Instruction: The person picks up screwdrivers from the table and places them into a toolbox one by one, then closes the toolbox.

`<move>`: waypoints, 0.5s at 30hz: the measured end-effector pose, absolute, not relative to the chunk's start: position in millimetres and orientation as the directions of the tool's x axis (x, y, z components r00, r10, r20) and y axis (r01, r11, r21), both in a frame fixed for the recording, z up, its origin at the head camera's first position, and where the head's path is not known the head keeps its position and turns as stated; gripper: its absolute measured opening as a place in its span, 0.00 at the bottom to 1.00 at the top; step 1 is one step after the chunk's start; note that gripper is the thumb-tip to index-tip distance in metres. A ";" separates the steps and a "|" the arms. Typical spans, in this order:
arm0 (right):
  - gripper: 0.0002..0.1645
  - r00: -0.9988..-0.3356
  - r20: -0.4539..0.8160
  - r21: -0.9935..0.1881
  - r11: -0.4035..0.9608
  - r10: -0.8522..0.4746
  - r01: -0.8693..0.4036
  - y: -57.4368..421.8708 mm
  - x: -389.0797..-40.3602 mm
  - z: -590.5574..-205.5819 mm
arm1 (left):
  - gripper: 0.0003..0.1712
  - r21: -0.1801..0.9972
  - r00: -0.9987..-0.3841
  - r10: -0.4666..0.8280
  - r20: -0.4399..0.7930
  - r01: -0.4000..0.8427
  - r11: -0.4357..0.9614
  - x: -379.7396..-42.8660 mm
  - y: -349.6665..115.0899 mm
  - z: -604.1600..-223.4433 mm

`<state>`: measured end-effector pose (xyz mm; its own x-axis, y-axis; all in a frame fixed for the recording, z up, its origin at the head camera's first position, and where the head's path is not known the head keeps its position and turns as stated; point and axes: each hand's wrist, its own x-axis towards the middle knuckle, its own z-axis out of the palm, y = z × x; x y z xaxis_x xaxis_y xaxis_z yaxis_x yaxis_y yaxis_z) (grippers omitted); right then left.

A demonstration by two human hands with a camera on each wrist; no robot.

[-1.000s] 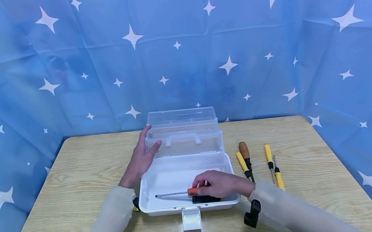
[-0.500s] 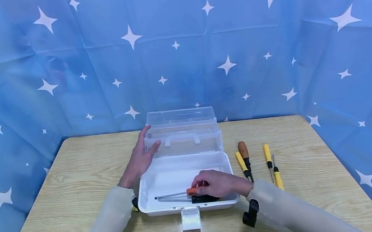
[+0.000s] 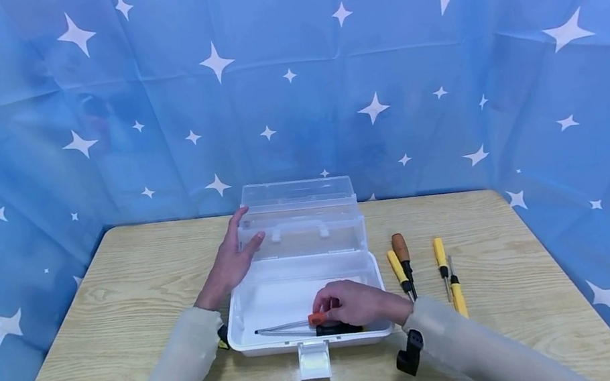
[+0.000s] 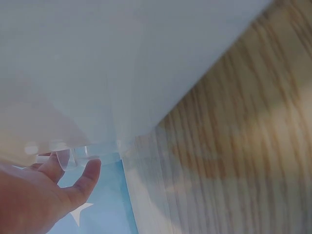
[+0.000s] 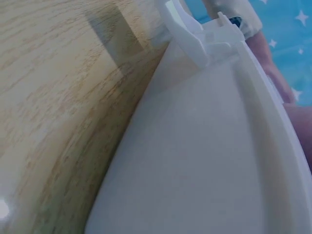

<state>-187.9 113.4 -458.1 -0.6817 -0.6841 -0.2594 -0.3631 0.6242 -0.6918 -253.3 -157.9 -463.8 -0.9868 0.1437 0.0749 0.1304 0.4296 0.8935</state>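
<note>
A white toolbox (image 3: 275, 298) stands on the table with its clear lid (image 3: 303, 242) raised at the back. My left hand (image 3: 231, 258) holds the lid's left edge, its thumb in front and its other fingers at the edge; the left wrist view shows the clear plastic between them. Inside the box my right hand (image 3: 355, 301) pinches the orange handle of a screwdriver (image 3: 316, 318), its shaft pointing left. Right beside that shaft lies a second screwdriver (image 3: 336, 329) with a black handle, partly beneath my hand. In the right wrist view the box wall (image 5: 195, 156) hides my fingers.
Right of the box lie a brown-handled screwdriver (image 3: 399, 247) and several yellow-handled screwdrivers (image 3: 440, 252). A black and yellow object (image 3: 223, 338) peeks out behind my left sleeve. The box's latch (image 3: 313, 360) hangs at its front. A blue star-patterned curtain (image 3: 286, 85) surrounds the wooden table (image 3: 134, 295).
The orange-handled screwdriver has moved slightly down towards the black-handled one, so their shafts now lie almost together. My right hand has shifted a little with it. The left hand stays on the lid.
</note>
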 end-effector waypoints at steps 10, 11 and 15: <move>0.14 -0.668 -0.259 -0.696 0.614 -0.698 -0.372 114.4 -185.3 -458.1 | 0.41 0.891 -0.986 0.149 0.078 0.136 0.433 -253.0 -158.1 -463.4; 0.14 -0.666 -0.259 -0.698 0.613 -0.699 -0.371 114.6 -185.3 -458.1 | 0.41 0.891 -0.986 0.148 0.078 0.136 0.433 -253.0 -158.0 -463.4; 0.13 -0.666 -0.252 -0.692 0.612 -0.702 -0.383 115.9 -185.1 -459.1 | 0.41 0.894 -0.986 0.145 0.076 0.132 0.429 -252.9 -157.7 -463.6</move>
<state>-185.1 115.9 -459.1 -0.6656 -0.7024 -0.2523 -0.3829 0.6115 -0.6924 -252.9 -157.7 -463.6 -0.9865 0.1451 0.0763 0.1322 0.4287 0.8937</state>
